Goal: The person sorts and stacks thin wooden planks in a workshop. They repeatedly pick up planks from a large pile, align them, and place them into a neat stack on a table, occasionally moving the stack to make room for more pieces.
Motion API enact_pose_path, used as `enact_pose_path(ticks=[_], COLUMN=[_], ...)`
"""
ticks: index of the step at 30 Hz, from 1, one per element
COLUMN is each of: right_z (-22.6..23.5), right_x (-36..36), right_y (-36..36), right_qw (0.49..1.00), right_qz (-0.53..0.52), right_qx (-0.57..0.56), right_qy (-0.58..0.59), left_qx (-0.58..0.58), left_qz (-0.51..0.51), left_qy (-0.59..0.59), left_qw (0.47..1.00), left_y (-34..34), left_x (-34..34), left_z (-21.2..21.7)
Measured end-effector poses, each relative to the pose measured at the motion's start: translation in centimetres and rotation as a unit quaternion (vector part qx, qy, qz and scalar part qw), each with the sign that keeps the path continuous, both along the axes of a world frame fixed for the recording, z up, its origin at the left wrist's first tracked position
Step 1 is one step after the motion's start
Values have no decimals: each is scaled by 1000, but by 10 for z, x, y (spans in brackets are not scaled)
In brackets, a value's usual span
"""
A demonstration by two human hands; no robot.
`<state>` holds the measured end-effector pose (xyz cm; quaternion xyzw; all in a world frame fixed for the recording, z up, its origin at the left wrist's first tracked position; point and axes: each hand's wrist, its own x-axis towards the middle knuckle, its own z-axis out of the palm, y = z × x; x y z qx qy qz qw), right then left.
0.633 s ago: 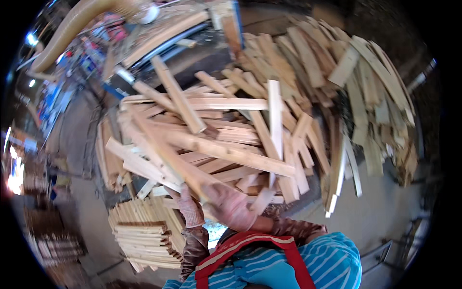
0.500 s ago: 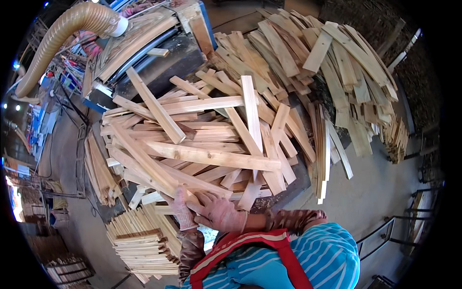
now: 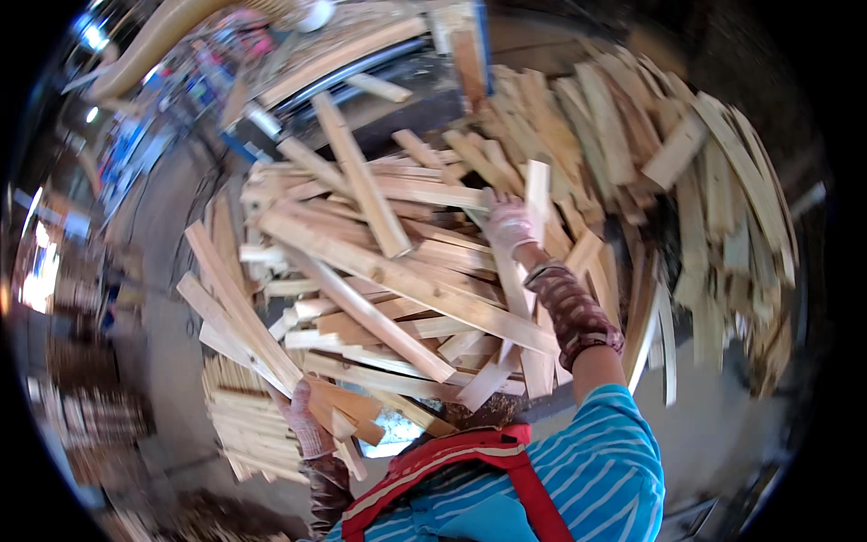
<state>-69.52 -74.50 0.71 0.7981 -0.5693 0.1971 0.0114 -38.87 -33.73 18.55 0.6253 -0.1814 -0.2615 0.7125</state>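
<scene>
Short pale wooden slat (image 3: pixel 538 194): right gloved hand (image 3: pixel 508 226) grasps it atop the heap; left gloved hand (image 3: pixel 307 423) clutches offcuts (image 3: pixel 343 411). Sorting step; next, likely lifting clear.

Bright daylight, motion-blurred left rim, fisheye bending, black corners
</scene>
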Motion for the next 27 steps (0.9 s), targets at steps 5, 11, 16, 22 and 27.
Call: enact_pose_path(ticks=[5,11,16,22,27], right_z=[29,59,95,134,202], right_x=[1,4,7,2,51], right_y=[-30,-30,-13,-22,-8], right_qw=[976,942,1000,983,943], right_qz=[124,157,24,-8,-44], right_qx=[139,219,9,-72,-71], right_qy=[-112,-200,4,167,321], left_qx=[60,407,445,532,552], left_qz=[185,446,506,481,455], left_qy=[-49,-150,-31,50,75], left_qw=[980,783,738,695,694], left_y=[110,257,320,379,394], left_x=[39,80,111,184,244], left_z=[-12,-38,-70,-134,-175])
